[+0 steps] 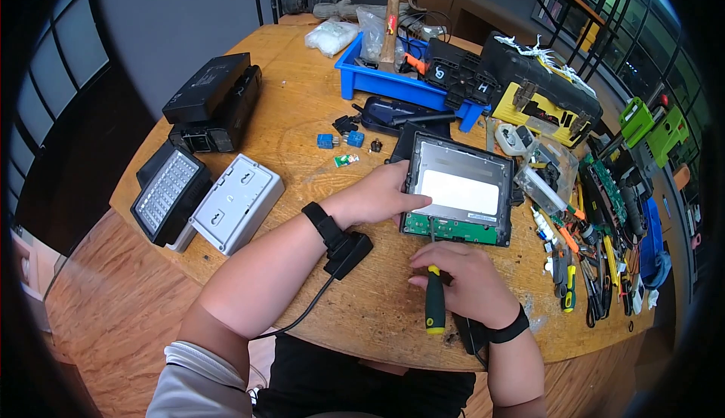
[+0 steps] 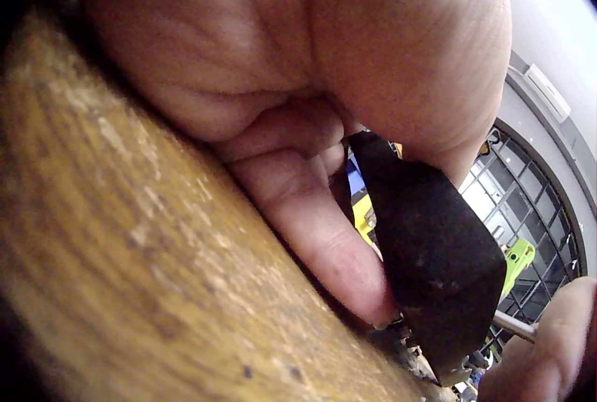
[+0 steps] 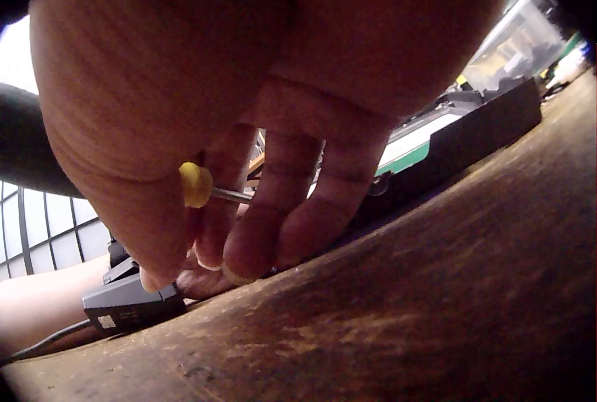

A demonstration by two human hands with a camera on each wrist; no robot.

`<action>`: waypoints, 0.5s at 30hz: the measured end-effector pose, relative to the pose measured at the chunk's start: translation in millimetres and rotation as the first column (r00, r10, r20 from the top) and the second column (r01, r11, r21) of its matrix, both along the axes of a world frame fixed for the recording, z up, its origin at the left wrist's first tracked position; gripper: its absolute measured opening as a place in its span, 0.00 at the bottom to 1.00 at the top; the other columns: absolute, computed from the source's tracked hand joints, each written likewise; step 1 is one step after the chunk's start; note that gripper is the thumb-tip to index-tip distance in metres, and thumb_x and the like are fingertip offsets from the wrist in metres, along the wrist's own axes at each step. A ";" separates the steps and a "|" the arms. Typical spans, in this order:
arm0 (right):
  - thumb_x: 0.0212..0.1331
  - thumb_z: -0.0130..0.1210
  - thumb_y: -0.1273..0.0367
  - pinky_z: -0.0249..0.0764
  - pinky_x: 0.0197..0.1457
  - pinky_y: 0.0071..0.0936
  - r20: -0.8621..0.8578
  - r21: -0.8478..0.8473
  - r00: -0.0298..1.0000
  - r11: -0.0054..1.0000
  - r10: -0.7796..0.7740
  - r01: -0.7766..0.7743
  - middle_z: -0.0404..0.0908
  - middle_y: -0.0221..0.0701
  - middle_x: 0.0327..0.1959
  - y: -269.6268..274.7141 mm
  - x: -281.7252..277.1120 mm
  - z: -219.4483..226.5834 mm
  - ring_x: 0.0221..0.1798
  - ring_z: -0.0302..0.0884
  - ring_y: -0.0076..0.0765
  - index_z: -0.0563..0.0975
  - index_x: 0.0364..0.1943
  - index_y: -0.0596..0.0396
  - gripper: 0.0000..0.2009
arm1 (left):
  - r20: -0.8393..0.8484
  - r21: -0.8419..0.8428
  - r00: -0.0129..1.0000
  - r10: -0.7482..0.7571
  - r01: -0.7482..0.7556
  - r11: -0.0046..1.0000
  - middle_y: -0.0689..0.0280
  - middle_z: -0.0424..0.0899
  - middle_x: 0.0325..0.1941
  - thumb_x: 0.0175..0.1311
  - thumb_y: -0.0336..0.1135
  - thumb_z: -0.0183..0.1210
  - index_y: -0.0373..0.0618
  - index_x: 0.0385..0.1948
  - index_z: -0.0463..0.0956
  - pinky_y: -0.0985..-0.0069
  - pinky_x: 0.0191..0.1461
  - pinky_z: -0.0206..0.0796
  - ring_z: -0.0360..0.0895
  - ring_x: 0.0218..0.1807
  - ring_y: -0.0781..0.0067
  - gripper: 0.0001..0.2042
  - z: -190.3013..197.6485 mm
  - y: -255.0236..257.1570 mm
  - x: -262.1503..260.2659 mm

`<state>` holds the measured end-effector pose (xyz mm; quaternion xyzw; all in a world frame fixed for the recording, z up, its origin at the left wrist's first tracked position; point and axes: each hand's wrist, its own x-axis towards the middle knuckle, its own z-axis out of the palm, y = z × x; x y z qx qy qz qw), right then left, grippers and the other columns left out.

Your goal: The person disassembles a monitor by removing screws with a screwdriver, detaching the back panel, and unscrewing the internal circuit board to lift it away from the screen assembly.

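A black-framed display panel [image 1: 458, 159] lies on the table, showing its metal back, a white label and a green circuit board [image 1: 470, 231] along the near edge. My left hand [image 1: 380, 196] grips its left side, thumb over the metal and fingers underneath; the left wrist view has them around the black housing [image 2: 438, 253]. My right hand [image 1: 474, 283] holds a screwdriver [image 1: 435, 308] with a green and yellow handle. Its shaft points away from me, the tip end over the circuit board. In the right wrist view, the yellow collar [image 3: 194, 185] shows beside the curled fingers.
Black boxes [image 1: 208, 97], an LED lamp [image 1: 170, 191] and a white box [image 1: 238, 200] stand at left. Small blue parts [image 1: 327, 141] lie mid-table. Behind are a blue bin [image 1: 377, 87] and a yellow-black toolbox [image 1: 540, 108]. Loose tools [image 1: 610, 259] crowd the right side.
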<state>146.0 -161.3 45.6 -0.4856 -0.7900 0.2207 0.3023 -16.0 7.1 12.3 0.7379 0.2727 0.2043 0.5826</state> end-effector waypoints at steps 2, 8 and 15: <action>0.54 0.70 0.71 0.80 0.42 0.38 0.000 -0.005 1.000 1.000 0.001 -0.001 0.84 0.36 0.37 -0.1 -0.2 0.4 0.39 0.84 0.49 0.80 0.40 0.54 0.11 | -0.009 0.003 1.000 0.001 -0.001 1.000 0.64 0.83 0.40 0.66 0.40 0.67 0.33 0.55 0.70 0.79 0.33 0.76 0.79 0.37 0.79 0.24 0.5 -0.1 -0.1; 0.54 0.70 0.71 0.80 0.42 0.38 0.005 0.000 1.000 1.000 0.000 0.000 0.84 0.36 0.37 -0.3 -0.6 0.9 0.40 0.84 0.49 0.80 0.40 0.54 0.11 | 0.015 -0.002 1.000 -0.005 0.005 1.000 0.64 0.82 0.40 0.66 0.40 0.68 0.33 0.55 0.70 0.80 0.32 0.76 0.79 0.36 0.80 0.24 -1.9 0.8 0.1; 0.55 0.69 0.72 0.80 0.43 0.37 0.002 -0.004 1.000 1.000 0.006 -0.006 0.84 0.36 0.38 0.0 0.1 0.4 0.40 0.84 0.49 0.80 0.41 0.53 0.11 | 0.017 -0.012 1.000 -0.006 0.006 1.000 0.65 0.82 0.40 0.67 0.40 0.68 0.33 0.56 0.70 0.80 0.32 0.75 0.79 0.36 0.81 0.24 -4.5 1.6 0.4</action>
